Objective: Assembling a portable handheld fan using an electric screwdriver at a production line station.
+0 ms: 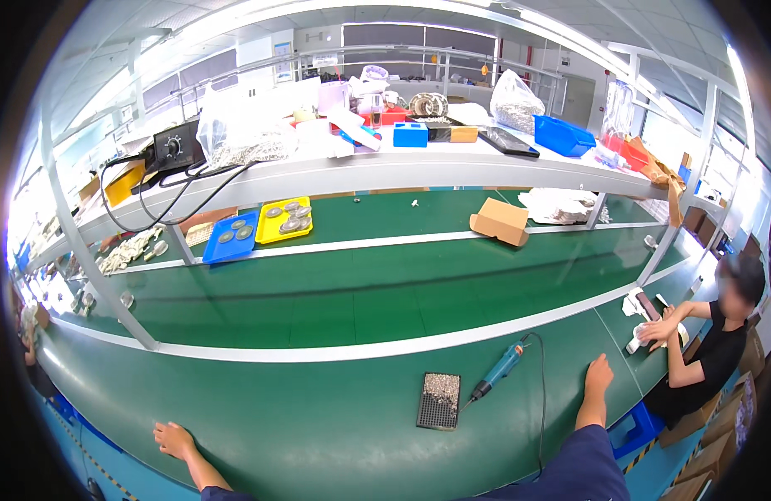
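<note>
My left hand [175,440] rests on the green bench top [319,417] at the lower left, its fingers slightly apart and nothing in them. Toward the right, my right hand [598,376] lies on the same surface with its fingers curled in, and no object shows in it. Between the hands, nearer the right one, lies a teal electric screwdriver [504,366], its bit pointing down and left. Its dark cord [543,401] runs toward the front edge. Beside the bit sits a black screw tray [440,413], with small metal screws heaped over its far part.
Beyond a white rail [360,351] is a green belt holding a blue tray [229,242], a yellow tray [273,238] with round metal parts and a cardboard box [499,222]. A cluttered shelf [385,169] spans above. At the right, a co-worker [703,351] handles white parts.
</note>
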The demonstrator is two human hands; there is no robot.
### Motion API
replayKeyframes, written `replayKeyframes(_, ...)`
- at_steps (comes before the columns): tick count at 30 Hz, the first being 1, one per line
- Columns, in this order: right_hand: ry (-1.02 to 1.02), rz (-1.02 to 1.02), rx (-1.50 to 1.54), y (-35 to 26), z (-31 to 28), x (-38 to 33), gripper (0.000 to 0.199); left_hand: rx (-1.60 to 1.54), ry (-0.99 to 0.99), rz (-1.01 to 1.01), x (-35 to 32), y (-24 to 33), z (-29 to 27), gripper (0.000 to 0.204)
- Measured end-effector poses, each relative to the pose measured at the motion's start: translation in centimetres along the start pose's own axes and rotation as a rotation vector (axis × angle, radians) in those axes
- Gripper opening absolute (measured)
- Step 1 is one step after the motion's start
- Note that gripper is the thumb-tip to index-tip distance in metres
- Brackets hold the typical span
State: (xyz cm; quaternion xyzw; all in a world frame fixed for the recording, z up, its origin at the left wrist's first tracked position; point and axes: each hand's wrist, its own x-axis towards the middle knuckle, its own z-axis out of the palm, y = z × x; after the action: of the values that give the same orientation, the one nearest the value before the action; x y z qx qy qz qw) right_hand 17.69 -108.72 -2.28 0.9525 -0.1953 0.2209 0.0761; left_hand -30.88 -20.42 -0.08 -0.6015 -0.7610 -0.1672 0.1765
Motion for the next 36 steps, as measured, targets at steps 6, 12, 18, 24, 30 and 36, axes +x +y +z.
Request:
replayKeyframes(6, 0.069, 0.174, 0.214, -2.3, -3.9, -4.0, 0.015, 0.041, -0.046, -0.013, -0.4, 0.6, -1.5, 0.030)
replayKeyframes(12, 0.015, 0.258, 0.206, -3.9, -5.5, -6.1, 0.016, 0.052, -0.163, 0.014, -0.3, 1.0, -2.4, 0.031)
replayKeyframes(18, -0.023, -0.020, 0.355, -3.5, -8.0, -12.3, 0.017, -0.262, -0.206, 0.338, -5.7, -2.7, -2.4, 0.041)
replayKeyframes(24, -0.185, -0.421, 0.489, -3.7, -13.1, -16.2, 0.018, -0.469, -0.331, 0.817, -10.4, -4.9, -8.9, 0.042)
replayKeyframes(30, -0.268, -0.475, 0.575, -3.5, -13.3, -17.0, 0.018, -0.423, -0.449, 0.981, -11.6, -5.2, -11.5, 0.051)
replayKeyframes(36, -0.266, -0.463, 0.556, -3.9, -13.9, -17.0, 0.018, -0.433, -0.487, 0.965, -11.5, -4.7, -13.0, 0.050)
